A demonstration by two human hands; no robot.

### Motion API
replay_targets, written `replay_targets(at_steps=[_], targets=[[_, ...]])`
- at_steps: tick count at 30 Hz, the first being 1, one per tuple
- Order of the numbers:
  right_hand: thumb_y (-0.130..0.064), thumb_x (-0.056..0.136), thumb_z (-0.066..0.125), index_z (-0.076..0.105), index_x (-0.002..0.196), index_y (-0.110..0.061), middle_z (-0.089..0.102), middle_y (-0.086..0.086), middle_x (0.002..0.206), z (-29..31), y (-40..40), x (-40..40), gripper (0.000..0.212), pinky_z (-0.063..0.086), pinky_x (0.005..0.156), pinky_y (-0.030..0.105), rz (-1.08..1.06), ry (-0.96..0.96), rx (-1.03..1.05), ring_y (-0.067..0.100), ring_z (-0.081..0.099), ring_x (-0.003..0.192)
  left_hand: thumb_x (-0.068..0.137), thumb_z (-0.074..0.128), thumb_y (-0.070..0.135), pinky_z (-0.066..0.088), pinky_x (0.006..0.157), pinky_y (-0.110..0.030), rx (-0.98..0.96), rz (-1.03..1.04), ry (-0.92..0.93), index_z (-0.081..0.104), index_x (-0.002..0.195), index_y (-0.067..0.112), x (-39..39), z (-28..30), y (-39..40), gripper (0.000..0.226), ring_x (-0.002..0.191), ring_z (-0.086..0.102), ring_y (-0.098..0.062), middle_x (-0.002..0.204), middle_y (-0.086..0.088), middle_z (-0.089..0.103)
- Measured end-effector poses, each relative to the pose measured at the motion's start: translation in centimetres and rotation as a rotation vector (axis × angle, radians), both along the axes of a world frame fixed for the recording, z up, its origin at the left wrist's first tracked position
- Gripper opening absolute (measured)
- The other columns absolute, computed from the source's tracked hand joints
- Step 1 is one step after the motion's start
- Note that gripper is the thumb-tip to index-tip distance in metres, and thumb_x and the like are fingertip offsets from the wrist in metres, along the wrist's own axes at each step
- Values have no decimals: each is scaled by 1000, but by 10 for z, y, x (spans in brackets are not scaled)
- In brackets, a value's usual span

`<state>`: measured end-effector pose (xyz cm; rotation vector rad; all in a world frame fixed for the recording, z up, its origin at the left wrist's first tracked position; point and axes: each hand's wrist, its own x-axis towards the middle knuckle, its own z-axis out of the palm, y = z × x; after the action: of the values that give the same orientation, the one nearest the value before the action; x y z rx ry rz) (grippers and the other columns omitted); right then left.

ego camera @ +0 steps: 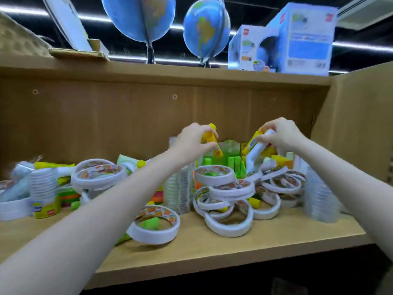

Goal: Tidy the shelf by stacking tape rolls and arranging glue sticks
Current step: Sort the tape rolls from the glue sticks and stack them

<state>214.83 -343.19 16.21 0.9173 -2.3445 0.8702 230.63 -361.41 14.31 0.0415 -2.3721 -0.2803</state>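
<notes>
Left stack: banded tape rolls (96, 174) sat piled at 9 o'clock on the shelf (223, 248), beside a column of white cups (43, 186).
Left hand (191, 143): clenched round yellow glue sticks (209, 137), raised at 12 o'clock.
Centre heap: loose tape rolls (225, 201) lay tangled, green glue sticks (234, 162) behind them.
Right hand (280, 135): gripped a yellow stick and a white tube (257, 150) at 1 o'clock.
Risk: a forearm could likely nudge the leaning heap and roll rings off the front edge.
Surface: tan wooden board.
Room: globes (206, 33) and boxes (297, 39) stood above, under strip lights.
</notes>
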Motion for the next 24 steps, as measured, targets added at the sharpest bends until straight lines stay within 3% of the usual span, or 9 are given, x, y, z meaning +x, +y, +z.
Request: replay_targets(at_steps=[3, 5, 7, 9, 11, 14, 19, 24], targets=[[-25, 79, 72, 70, 99, -9, 66, 13, 86, 0, -9, -27, 26, 53, 82, 37, -23, -16, 152, 29, 66, 87, 84, 64, 23, 39, 84, -30, -21, 9, -84, 65, 107, 19, -39, 8, 6, 24, 104, 52, -29, 109, -13, 57], [-24, 80, 72, 69, 101, -7, 68, 14, 89, -2, -12, -41, 27, 54, 79, 33, -44, -47, 172, 25, 66, 77, 84, 63, 19, 39, 84, -29, -38, -2, -136, 65, 108, 17, -61, 11, 10, 24, 106, 53, -28, 110, -11, 60], [-22, 81, 71, 68, 103, -6, 65, 12, 85, -2, -11, -53, 27, 54, 64, 24, -40, -99, 167, 18, 61, 59, 85, 62, 19, 38, 85, -27, -88, -4, -221, 64, 109, 17, -82, 12, 11, 24, 108, 53, -26, 117, -8, 59], [-19, 82, 71, 66, 106, -7, 65, 12, 92, 0, -7, -65, 28, 50, 57, 15, -63, -128, 200, 20, 61, 65, 85, 62, 21, 39, 85, -27, -131, 5, -310, 64, 110, 18, -100, 12, 9, 24, 107, 54, -25, 125, -5, 56], [-17, 83, 68, 63, 114, -9, 65, 13, 99, 1, -1, -74, 32, 51, 62, 20, -113, -174, 304, 22, 63, 71, 86, 61, 19, 42, 89, -29, -170, 20, -397, 62, 114, 20, -114, 10, 7, 28, 110, 54, -25, 126, -5, 56], [-17, 84, 67, 59, 119, -12, 59, 10, 94, 1, 4, -82, 36, 51, 51, 20, -107, -242, 416, 17, 60, 59, 87, 57, 14, 42, 96, -31, -220, 38, -488, 60, 120, 23, -124, 8, 3, 34, 116, 52, -23, 128, -5, 56], [-17, 86, 65, 67, 104, -13, 61, 10, 102, -7, 12, -81, 18, 57, 70, 27, 37, -289, 469, 14, 60, 72, 88, 52, 13, 43, 94, -32, -222, 65, -498, 62, 116, 24, -122, 3, 4, 32, 115, 52, -26, 126, -6, 56], [-19, 91, 58, 67, 104, -15, 63, 0, 94, 4, 26, -50, 16, 53, 60, 15, 144, -198, 356, 9, 62, 70, 91, 49, 16, 39, 93, -24, -152, -20, -420, 63, 116, 18, -92, 8, 11, 29, 115, 54, -20, 124, -2, 60]])
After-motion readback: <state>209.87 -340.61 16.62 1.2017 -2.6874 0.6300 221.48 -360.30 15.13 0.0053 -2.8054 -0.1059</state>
